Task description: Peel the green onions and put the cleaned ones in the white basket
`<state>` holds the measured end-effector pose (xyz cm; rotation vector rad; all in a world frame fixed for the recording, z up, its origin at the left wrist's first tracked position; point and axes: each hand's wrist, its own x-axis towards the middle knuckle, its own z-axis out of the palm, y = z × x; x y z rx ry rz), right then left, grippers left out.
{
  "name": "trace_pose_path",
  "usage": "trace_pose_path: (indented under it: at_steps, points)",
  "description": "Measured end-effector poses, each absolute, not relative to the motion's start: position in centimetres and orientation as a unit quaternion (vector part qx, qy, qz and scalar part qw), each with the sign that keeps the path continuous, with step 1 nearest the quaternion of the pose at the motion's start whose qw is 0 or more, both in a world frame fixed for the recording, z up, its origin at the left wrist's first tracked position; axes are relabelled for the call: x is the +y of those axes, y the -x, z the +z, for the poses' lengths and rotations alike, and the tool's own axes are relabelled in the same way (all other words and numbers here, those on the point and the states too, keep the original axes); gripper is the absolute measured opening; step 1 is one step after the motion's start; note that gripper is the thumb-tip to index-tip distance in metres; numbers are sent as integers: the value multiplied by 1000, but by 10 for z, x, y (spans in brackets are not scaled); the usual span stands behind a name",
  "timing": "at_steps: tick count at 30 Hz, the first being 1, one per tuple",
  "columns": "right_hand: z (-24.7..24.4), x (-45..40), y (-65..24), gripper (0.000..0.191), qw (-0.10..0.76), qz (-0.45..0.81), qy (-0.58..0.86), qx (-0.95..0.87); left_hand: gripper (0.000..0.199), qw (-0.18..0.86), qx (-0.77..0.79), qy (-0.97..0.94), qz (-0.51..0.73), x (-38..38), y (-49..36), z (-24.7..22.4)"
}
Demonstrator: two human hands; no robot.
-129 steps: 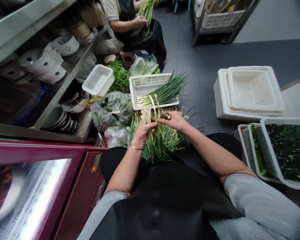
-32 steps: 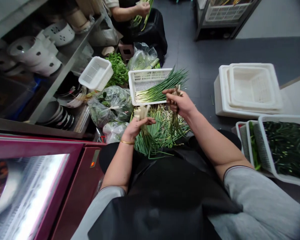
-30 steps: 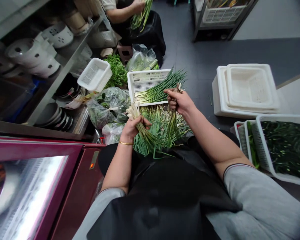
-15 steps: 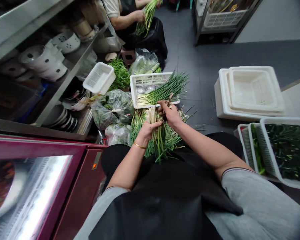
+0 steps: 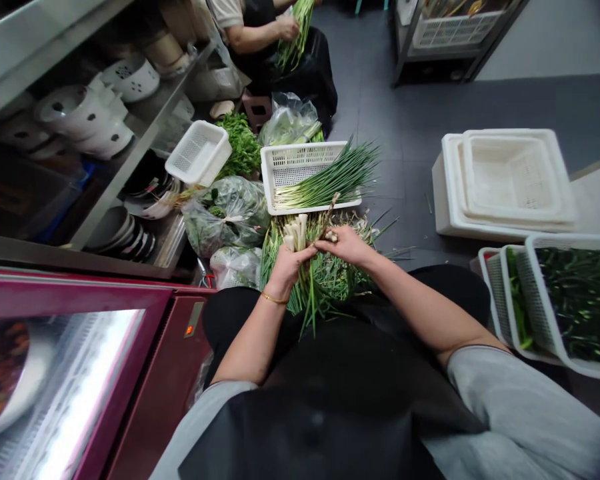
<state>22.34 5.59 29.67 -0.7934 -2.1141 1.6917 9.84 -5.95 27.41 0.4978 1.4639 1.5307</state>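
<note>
My left hand [image 5: 286,268] is closed around a bunch of scallions [image 5: 296,231], their white ends up and green leaves hanging down over my lap. My right hand [image 5: 349,245] is close beside it, fingers pinched on scallion stalks with brownish, withered skins [image 5: 330,220]. The tips of both hands almost meet. Just beyond stands a white perforated basket [image 5: 293,155] with trimmed-looking scallions [image 5: 330,180] laid in it, green tops over its right side. Below my hands lies a loose heap of scallions [image 5: 347,273].
Bagged greens [image 5: 225,213], leafy herbs [image 5: 240,143] and a small white basket [image 5: 200,153] lie to the left, by a dish shelf [image 5: 140,153]. White tubs [image 5: 510,180] and baskets of green peppers [image 5: 580,300] stand right. A co-worker [image 5: 275,40] holds greens ahead.
My right hand has moved down and slightly right, its fingers now nearer my left thumb. The left hand keeps its bunch, shifted slightly left and tilted. The co-worker's hand has shifted slightly.
</note>
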Motion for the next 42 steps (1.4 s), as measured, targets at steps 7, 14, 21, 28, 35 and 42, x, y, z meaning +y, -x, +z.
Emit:
trace_pose_path:
  at_steps: [7,14,21,28,35,42]
  points:
    - [299,66,-237,27,149,642,300,-690,32,487,587,-224,607,-67,-94,273]
    - [293,55,-230,31,159,603,275,-732,32,486,593,-241,595,-68,-95,276]
    - [336,125,-279,31,299,743,285,-526,35,532,594,-225,561,-83,-69,270]
    - [313,132,-266,39,286,526,397,-695,33,554,570,-188,577,-82,-70,266]
    - [287,56,-206,36,159,551,281,-769,37,529,575,-219,585,-81,-72,262]
    - [295,54,-190,35,183,489,272,-808,35,510,581,-230,591,-77,-59,264]
